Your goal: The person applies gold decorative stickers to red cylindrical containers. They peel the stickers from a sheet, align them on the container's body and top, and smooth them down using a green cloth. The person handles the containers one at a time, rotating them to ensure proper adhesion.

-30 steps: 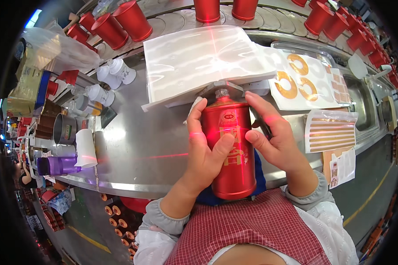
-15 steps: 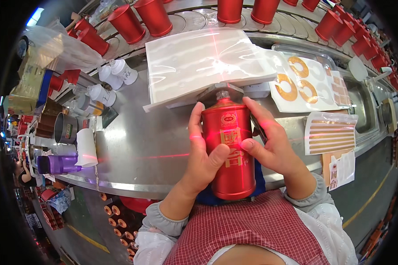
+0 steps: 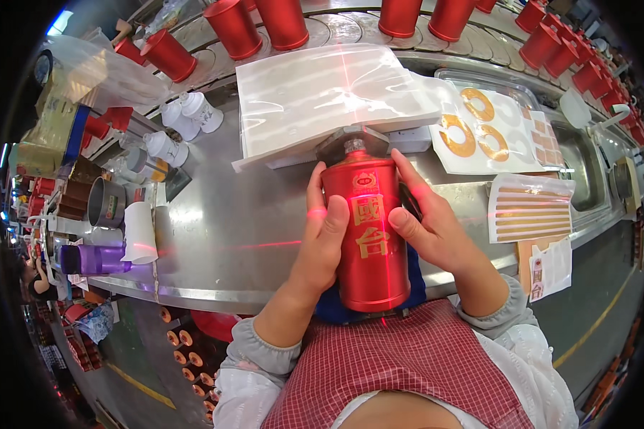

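Between my two hands lies a red bottle [image 3: 372, 279] with gold lettering, its clear neck pointing away from me against a dark metal stop. My left hand [image 3: 322, 239] is wrapped along its left side, thumb up on the surface. My right hand [image 3: 429, 232] grips the right side, the thumb resting by the lettering. Red laser lines cross the bottle and the table. A blue cloth or pad [image 3: 329, 309] shows beneath the bottle's base. Just beyond it lies a stack of pale translucent sheets [image 3: 293, 96].
Sheets of gold ring stickers [image 3: 456, 136] and gold strips [image 3: 508, 207] lie to the right, near a sink [image 3: 587, 168]. Red bottles [image 3: 283, 25] stand on a conveyor [image 3: 329, 32] behind. White bottles [image 3: 200, 111], a metal cup [image 3: 107, 204] and a purple container [image 3: 96, 259] are at left.
My left thumb has lifted off the lettering toward the bottle's left edge. The bottle has shifted slightly, its lettering now plainly visible. Bottles on the conveyor have moved right.
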{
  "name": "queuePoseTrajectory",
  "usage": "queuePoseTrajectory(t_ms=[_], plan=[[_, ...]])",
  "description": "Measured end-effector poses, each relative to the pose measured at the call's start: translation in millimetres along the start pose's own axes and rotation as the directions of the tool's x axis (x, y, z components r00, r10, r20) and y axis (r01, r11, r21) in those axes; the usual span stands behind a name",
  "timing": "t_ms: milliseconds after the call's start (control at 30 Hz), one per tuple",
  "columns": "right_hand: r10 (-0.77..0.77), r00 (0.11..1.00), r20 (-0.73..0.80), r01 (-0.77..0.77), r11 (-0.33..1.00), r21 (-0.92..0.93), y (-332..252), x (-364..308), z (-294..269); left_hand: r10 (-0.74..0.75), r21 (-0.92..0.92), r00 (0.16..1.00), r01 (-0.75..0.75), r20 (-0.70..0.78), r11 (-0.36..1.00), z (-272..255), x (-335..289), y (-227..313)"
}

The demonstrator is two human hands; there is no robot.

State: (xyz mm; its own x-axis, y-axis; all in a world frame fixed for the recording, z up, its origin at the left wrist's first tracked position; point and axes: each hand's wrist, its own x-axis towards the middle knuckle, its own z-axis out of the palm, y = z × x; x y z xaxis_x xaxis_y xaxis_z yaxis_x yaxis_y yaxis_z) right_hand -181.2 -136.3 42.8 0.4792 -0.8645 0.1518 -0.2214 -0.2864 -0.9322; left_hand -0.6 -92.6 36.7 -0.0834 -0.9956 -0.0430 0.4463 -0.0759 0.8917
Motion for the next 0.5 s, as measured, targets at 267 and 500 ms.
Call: queuePoseTrajectory(t_ms=[267, 500], plan=[[-0.078, 0.996, 0.041, 0.079, 0.996, -0.030, -17, -18, 1, 0.160, 0.231, 0.986, -0.148, -0.034, 0.961, 10, -18, 3], [-0.215, 0.975, 0.062, 0.217, 0.976, -0.034, -19, -27, -2, 0.264, 0.283, 0.964, -0.247, -0.024, 0.927, 18, -30, 7]])
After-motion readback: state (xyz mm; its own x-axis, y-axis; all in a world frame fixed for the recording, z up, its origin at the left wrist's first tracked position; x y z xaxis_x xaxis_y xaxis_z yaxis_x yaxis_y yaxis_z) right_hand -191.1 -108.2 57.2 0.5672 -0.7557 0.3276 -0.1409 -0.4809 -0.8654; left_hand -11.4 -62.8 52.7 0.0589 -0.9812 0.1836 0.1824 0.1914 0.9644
